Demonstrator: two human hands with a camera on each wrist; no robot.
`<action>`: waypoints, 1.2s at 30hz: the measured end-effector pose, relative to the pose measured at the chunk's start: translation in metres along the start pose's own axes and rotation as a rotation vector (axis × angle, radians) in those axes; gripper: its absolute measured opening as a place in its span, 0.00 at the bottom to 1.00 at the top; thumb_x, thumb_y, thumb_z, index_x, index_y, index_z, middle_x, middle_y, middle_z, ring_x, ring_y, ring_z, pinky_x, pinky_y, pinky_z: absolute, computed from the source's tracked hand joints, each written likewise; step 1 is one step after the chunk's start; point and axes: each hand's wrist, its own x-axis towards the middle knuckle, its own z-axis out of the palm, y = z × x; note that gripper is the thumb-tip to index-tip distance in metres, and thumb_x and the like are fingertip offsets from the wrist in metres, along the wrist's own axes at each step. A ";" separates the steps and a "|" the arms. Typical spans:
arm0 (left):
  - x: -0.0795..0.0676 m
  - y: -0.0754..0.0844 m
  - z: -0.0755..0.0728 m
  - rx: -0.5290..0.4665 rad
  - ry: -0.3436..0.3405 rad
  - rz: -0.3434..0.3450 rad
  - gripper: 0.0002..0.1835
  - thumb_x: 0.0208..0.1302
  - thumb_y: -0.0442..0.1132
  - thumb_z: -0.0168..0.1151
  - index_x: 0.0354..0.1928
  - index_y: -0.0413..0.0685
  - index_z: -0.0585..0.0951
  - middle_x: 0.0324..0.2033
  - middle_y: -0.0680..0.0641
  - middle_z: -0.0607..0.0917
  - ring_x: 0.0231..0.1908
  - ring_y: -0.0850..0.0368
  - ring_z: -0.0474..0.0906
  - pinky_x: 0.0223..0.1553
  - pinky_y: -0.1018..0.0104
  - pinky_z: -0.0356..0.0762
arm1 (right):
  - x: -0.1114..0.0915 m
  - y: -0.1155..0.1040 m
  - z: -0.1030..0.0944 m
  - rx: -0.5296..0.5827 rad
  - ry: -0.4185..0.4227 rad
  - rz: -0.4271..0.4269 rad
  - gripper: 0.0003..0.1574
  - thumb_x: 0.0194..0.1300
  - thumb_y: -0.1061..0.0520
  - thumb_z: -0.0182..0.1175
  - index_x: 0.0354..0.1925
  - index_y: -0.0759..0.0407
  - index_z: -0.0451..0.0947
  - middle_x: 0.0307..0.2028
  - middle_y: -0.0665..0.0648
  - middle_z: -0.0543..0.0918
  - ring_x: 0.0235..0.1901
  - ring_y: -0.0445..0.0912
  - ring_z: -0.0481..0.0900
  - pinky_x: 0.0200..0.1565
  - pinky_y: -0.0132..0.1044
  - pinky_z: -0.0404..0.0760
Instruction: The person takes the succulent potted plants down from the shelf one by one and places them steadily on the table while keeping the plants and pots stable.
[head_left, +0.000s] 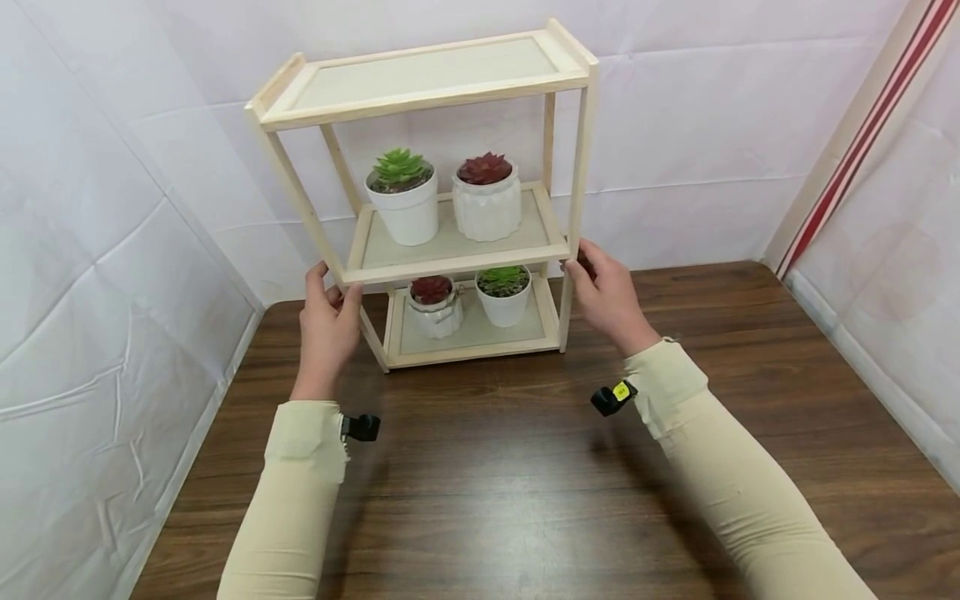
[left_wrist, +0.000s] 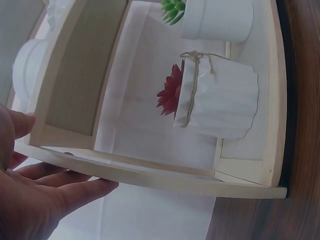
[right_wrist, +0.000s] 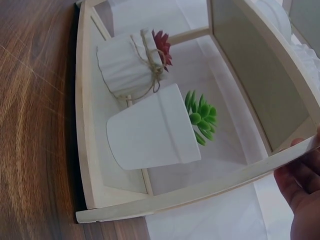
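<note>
We have the wooden shelf (head_left: pixel 457 263) at the far side of the desk (head_left: pixel 487 483), and if we tip it or pull one side too hard, the little white pots (head_left: pixel 408 215) on it could slide and fall. Our left hand (head_left: pixel 327 329) and right hand (head_left: pixel 611 293) are partly curled, each pinching a side post (head_left: pixel 298 192) near the middle board (head_left: pixel 534 218).

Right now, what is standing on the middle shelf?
A plain white pot with a green succulent and a ribbed white pot with a red succulent. The middle shelf directly under both pots is hidden.
</note>
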 end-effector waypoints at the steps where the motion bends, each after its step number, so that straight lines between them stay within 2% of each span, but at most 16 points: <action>1: 0.000 0.000 0.000 0.000 -0.002 0.000 0.31 0.65 0.56 0.48 0.67 0.63 0.52 0.56 0.39 0.75 0.53 0.50 0.75 0.49 0.53 0.75 | 0.000 0.001 0.000 0.003 0.002 -0.001 0.24 0.69 0.48 0.45 0.62 0.49 0.66 0.42 0.59 0.80 0.39 0.48 0.77 0.37 0.41 0.75; 12: 0.000 0.001 0.002 -0.005 -0.008 0.011 0.31 0.64 0.56 0.49 0.66 0.63 0.53 0.56 0.40 0.75 0.53 0.51 0.75 0.48 0.53 0.76 | -0.004 0.001 -0.001 0.018 0.006 0.017 0.25 0.70 0.47 0.44 0.62 0.51 0.64 0.44 0.59 0.79 0.43 0.49 0.77 0.42 0.44 0.77; 21: -0.001 0.000 0.002 -0.002 -0.026 0.025 0.31 0.64 0.55 0.49 0.66 0.62 0.53 0.56 0.40 0.75 0.53 0.51 0.75 0.48 0.53 0.76 | -0.005 0.002 -0.001 0.011 0.021 0.025 0.25 0.69 0.46 0.44 0.61 0.51 0.65 0.43 0.58 0.79 0.42 0.46 0.77 0.40 0.42 0.77; 36: 0.002 -0.002 -0.004 0.014 -0.031 0.036 0.31 0.64 0.56 0.48 0.67 0.63 0.52 0.57 0.41 0.75 0.53 0.52 0.76 0.48 0.54 0.75 | -0.001 0.000 0.005 0.011 0.038 -0.006 0.23 0.70 0.51 0.46 0.61 0.53 0.66 0.44 0.62 0.80 0.43 0.52 0.78 0.40 0.43 0.75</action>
